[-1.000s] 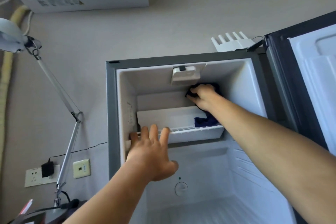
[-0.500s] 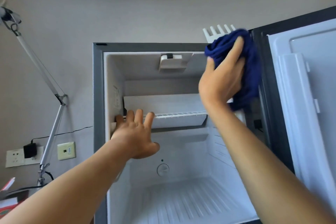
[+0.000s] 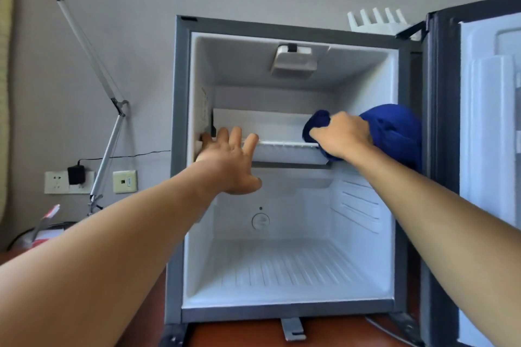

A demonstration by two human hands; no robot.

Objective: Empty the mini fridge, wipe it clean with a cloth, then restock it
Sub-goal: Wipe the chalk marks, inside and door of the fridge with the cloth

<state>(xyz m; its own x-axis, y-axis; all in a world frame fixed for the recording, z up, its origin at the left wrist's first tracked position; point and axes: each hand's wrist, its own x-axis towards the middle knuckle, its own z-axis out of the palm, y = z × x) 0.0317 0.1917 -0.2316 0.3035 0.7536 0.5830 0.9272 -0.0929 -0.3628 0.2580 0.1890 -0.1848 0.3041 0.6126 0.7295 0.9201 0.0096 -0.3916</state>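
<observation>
At the right end of the shelf [image 3: 284, 146] inside the mini fridge [image 3: 290, 270], the right hand [image 3: 342, 134] now bunches the blue cloth [image 3: 392, 129] in curled fingers; half a second ago the cloth was up at the fridge's top right corner, a second ago deep above the shelf; judgement: wiping continues, pass by pass, and has reached the shelf's right end and the adjoining side wall. Left hand [image 3: 229, 159] stays put, fingers straight and spread, resting on the shelf's left front edge, apparently steadying it. Fridge interior holds no items, so emptying is done; restocking not yet begun. Door [image 3: 479, 149] stands open right of the fridge; a light housing [image 3: 294, 63] hangs from the fridge's ceiling; a lamp arm [image 3: 93, 51] and wall sockets [image 3: 69, 182] lie left of the fridge; the lower compartment appears unobstructed.
</observation>
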